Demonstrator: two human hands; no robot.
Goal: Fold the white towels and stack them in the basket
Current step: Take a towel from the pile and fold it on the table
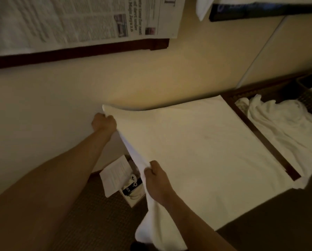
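Note:
A large white towel [206,151] is spread flat across the middle of the view. My left hand [104,122] grips its far left corner, lifted against the cream wall. My right hand [156,178] pinches the near left edge, and the cloth below it hangs down in a bunched fold. More white towels [278,120] lie crumpled at the right beyond a dark wooden edge [265,142]. A dark woven basket rim [309,80] shows at the far right, only partly in view.
A cream wall [61,105] fills the left and the back. Newspaper sheets [70,20] hang over a dark wooden ledge at the top left. Below the towel a box [131,185] holds papers and a black remote. Brown carpet [97,214] covers the floor.

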